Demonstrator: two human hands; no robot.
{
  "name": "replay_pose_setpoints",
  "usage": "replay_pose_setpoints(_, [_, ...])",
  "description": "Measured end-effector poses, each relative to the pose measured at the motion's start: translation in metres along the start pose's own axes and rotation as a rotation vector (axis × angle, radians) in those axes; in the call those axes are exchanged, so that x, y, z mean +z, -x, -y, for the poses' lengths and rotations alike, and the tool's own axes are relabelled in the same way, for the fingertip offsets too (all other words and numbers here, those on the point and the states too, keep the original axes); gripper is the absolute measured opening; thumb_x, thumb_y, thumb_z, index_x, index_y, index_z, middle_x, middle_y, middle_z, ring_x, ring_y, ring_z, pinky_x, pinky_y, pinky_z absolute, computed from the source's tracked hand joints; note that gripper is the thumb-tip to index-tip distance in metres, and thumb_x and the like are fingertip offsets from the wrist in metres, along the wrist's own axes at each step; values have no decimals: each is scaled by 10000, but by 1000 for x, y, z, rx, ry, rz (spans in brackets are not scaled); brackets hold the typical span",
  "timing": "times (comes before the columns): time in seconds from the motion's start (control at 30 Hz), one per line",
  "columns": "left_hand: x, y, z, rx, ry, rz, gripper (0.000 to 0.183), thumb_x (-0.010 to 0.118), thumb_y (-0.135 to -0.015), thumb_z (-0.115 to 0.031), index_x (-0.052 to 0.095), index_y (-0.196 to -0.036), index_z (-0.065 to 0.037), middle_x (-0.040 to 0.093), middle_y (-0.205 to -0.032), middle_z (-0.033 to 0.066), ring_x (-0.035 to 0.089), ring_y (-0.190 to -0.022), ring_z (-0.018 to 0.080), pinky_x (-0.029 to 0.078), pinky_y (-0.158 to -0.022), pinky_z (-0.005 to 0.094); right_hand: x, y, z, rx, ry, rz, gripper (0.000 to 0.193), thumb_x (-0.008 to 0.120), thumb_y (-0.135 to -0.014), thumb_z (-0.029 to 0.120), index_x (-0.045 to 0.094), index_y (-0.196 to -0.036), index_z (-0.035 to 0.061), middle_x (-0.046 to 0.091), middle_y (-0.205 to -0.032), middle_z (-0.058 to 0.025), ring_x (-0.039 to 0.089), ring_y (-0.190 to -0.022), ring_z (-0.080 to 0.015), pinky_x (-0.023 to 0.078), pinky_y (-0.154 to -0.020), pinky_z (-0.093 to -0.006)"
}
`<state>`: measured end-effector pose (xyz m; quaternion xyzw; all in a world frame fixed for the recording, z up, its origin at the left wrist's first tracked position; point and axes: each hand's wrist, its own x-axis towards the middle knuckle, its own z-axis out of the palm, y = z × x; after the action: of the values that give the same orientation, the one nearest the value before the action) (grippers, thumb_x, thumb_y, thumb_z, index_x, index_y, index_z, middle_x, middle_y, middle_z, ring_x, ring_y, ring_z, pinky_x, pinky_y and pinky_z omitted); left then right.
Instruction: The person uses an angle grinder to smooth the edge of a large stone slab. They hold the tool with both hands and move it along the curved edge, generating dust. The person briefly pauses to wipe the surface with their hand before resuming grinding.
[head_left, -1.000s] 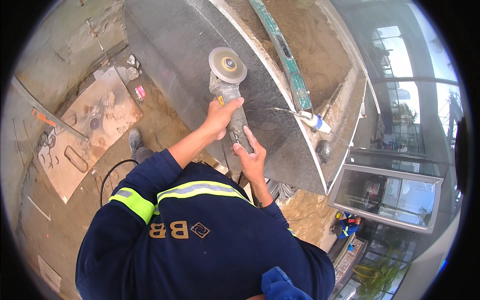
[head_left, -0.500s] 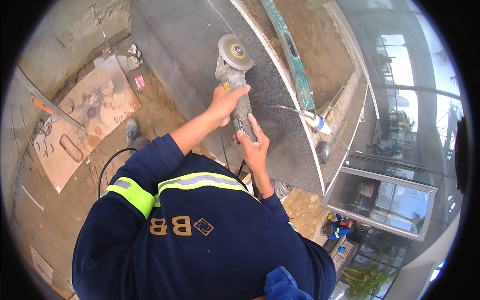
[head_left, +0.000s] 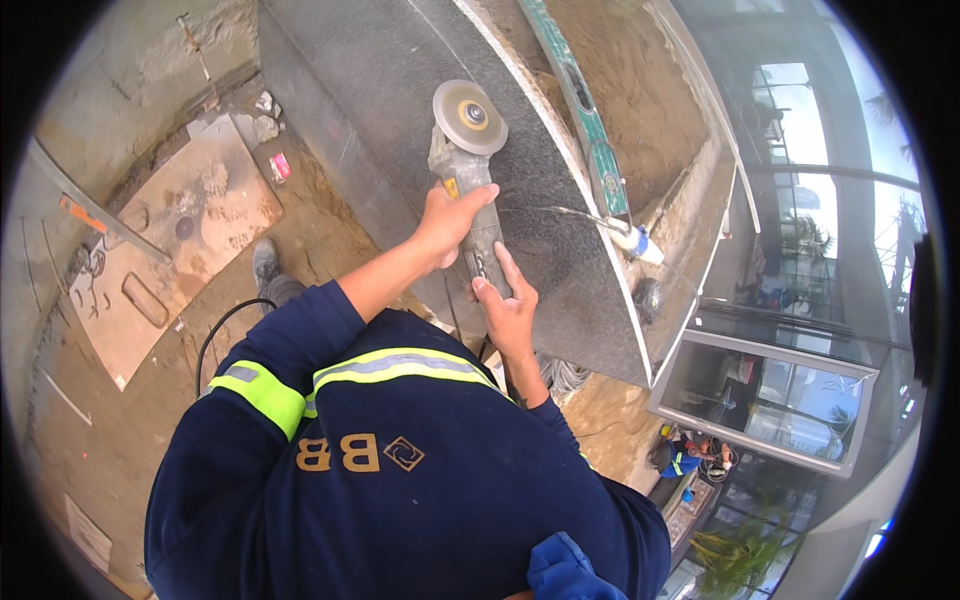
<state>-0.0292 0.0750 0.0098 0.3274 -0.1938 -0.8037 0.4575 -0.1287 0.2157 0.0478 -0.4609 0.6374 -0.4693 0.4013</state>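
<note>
Both of my hands are on a grey, dust-covered angle grinder (head_left: 484, 238), held over a dark grey stone slab (head_left: 548, 285). My left hand (head_left: 448, 226) wraps round its body close to the head, thumb laid across the top. Farther back, my right hand (head_left: 511, 308) grips the rear of the body, with its thumb and fingers on either side. The round cutting disc (head_left: 489, 134) faces up at the far end, apart from the slab's pale edge. Whether the disc is spinning cannot be told. A cord hangs below the grinder's rear.
A green spirit level (head_left: 604, 168) and a white-and-blue plug connector (head_left: 637, 243) lie along the slab's far-right edge. On the sandy ground at left is a stained board (head_left: 228, 200) with metal bits. Glass panes (head_left: 790, 400) and a co-worker (head_left: 684, 455) are at right.
The grinder's head has come slightly nearer to me, both hands keeping their hold. At the right, the co-worker has shifted a little.
</note>
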Motion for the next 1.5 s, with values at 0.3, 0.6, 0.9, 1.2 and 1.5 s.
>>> replay_pose_setpoints(0.3, [-1,11,10,8,-9,21,415,756,-928,-198,524,-1222,-19,638,-951,97,680,-759,210,589,-658,387,-3,14,-2,2,-17,-10,567,671,-921,-48,519,-1468,-68,690,-1117,-110,638,-908,-118,541,-816,-274])
replay_pose_setpoints(0.6, [-2,6,12,0,-9,33,410,761,-928,-200,530,-1216,-23,640,-945,99,684,-760,219,590,-653,388,-4,10,-12,-44,24,-26,583,672,-920,-23,506,-1477,-70,722,-946,-92,653,-791,-116,551,-746,-279])
replay_pose_setpoints(0.9, [-2,-8,5,-15,-2,34,330,748,-940,-226,582,-1142,-26,644,-925,103,689,-773,243,591,-644,406,-2,-6,-14,-94,22,-16,571,679,-924,-30,531,-1475,-34,713,-976,-79,640,-797,-105,542,-729,-270])
replay_pose_setpoints(1.2, [-1,-21,-4,-50,-38,49,351,743,-940,-237,567,-1151,-19,629,-956,116,692,-790,263,597,-666,424,3,-14,1,-24,-123,-17,573,694,-915,-36,560,-1470,11,696,-1121,-89,639,-814,-99,537,-725,-251])
replay_pose_setpoints(1.5, [-5,14,20,-35,-50,84,326,739,-942,-229,582,-1151,-35,629,-954,91,690,-790,254,597,-676,421,-5,25,-15,-127,41,-62,552,707,-907,-29,581,-1444,-5,705,-1204,-105,629,-958,-90,540,-818,-243])
